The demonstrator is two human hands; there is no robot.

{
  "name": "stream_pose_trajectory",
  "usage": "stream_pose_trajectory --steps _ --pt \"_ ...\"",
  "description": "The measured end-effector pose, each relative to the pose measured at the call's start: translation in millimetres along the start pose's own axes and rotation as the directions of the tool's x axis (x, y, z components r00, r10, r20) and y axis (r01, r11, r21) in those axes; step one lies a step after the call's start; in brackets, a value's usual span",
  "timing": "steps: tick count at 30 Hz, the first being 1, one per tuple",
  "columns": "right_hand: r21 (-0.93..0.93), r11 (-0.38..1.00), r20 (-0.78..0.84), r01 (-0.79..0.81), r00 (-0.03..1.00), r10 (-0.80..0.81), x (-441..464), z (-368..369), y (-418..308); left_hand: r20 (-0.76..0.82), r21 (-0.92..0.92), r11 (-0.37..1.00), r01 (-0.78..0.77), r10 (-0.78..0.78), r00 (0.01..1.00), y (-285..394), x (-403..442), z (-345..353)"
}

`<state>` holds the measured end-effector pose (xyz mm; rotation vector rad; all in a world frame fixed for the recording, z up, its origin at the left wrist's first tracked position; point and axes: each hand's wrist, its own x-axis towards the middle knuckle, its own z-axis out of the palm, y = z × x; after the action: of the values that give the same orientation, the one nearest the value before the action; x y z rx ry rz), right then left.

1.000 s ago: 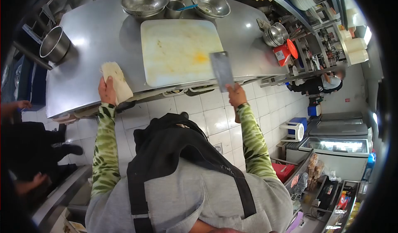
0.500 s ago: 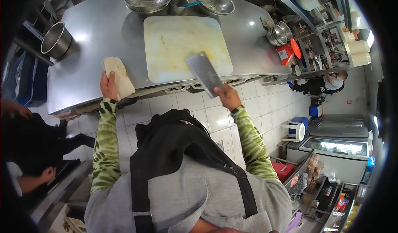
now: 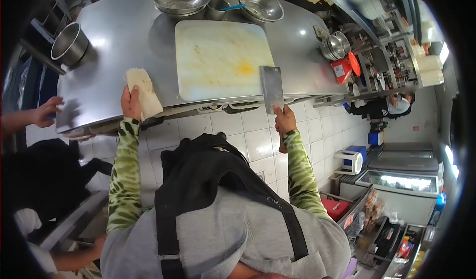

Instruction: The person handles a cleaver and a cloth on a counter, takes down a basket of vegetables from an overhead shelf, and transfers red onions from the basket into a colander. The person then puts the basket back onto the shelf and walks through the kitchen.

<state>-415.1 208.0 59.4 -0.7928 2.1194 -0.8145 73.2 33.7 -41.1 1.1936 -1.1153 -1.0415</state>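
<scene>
My right hand [image 3: 285,120] is closed round the handle of a cleaver [image 3: 272,88], whose wide blade points away from me. The blade's far end overlaps the right front corner of a white cutting board [image 3: 223,56]; whether it touches cannot be told. Yellow stains mark the board. In my left hand [image 3: 130,103] is a folded cream cloth [image 3: 144,91], held at the table's front edge, left of the board.
Steel bowls [image 3: 181,0] and a small pot with a blue-handled utensil stand behind the board on the steel table [image 3: 124,36]. A steel pot [image 3: 69,45] is far left. Another person's hand [image 3: 48,111] reaches in at left. A red scale [image 3: 344,68] stands right.
My right hand has moved slightly right, and the cleaver has turned from slanted to nearly upright in view. My left hand barely moved. At left, another person's hand has come to the table corner.
</scene>
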Motion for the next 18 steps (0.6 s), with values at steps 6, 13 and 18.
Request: stream_pose_trajectory --steps 6,13,18 --pt "-0.361 0.727 0.186 0.583 0.809 -0.557 -27.1 71.4 -15.9 0.029 0.001 0.998 0.055 -0.055 0.998 2.6 4.3 1.8" --pt "-0.637 0.65 0.206 0.415 0.904 -0.375 96.1 25.2 -64.3 -0.003 -0.07 0.997 0.042 -0.042 0.999 -10.5 0.1 -3.0" --pt "-0.714 0.566 0.151 0.412 0.88 -0.45 129.0 49.4 -115.6 -0.088 -0.41 0.909 0.077 -0.123 0.988 31.8 -51.9 9.7"
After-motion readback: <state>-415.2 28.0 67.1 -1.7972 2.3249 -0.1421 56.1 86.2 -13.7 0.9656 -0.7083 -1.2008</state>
